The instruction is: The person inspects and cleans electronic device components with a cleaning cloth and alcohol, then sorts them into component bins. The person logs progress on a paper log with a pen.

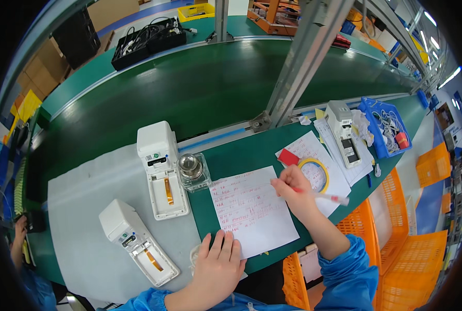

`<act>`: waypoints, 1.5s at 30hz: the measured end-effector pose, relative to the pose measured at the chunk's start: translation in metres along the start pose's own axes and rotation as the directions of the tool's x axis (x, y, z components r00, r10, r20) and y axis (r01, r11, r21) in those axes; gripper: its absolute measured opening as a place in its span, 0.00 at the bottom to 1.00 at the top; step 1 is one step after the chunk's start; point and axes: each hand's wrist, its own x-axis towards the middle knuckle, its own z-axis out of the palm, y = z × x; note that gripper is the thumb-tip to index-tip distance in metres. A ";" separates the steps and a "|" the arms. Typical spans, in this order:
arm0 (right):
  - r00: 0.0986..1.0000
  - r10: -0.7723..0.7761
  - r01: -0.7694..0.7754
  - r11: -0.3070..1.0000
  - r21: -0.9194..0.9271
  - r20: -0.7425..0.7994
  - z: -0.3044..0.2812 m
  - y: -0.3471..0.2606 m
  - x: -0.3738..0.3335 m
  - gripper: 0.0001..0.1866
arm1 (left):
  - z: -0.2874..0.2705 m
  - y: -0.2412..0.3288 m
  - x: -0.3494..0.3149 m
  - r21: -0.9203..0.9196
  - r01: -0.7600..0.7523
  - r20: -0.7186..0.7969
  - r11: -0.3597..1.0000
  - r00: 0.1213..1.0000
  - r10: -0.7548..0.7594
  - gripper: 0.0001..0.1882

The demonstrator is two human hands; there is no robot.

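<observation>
A sheet of white paper (264, 220) with red handwriting lies on the green table in front of me. My left hand (220, 262) rests flat on its lower left corner, fingers stretched out. At the sheet's upper right edge is my right hand (296, 192), closed around a pen (333, 198) with a pale barrel and red markings; the tip is hidden by my fingers. Just beyond that hand are a roll of yellow tape (324, 176) and a red card-like piece (288, 157), both on another written sheet (310, 147).
Two opened white devices (161, 171) (137, 243) with orange ribbon cables stand left, beside a glass jar with metal lid (191, 168). Another device (343, 132) and a blue bin of cables (386, 127) stand right. A metal post (306, 62) rises before the green conveyor (200, 83). Orange crates (415, 264) sit lower right.
</observation>
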 end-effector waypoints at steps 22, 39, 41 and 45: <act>0.934 -0.341 0.266 0.862 -0.431 -0.106 0.006 0.019 -0.005 0.18 | 0.002 0.001 0.000 -0.031 0.021 -0.026 0.999 0.999 -0.022 0.24; 0.922 -0.354 0.246 0.848 -0.469 -0.158 0.005 0.019 -0.006 0.18 | 0.001 0.002 0.000 -0.017 0.017 -0.023 1.000 1.000 -0.017 0.24; 0.917 -0.374 0.265 0.833 -0.486 -0.141 0.005 0.019 -0.006 0.18 | 0.001 0.002 0.001 -0.022 0.015 -0.026 1.000 1.000 -0.016 0.24; 0.925 -0.324 0.239 0.902 -0.361 -0.198 0.004 0.020 -0.006 0.17 | 0.002 0.002 0.000 -0.029 0.020 -0.021 0.999 1.000 -0.021 0.24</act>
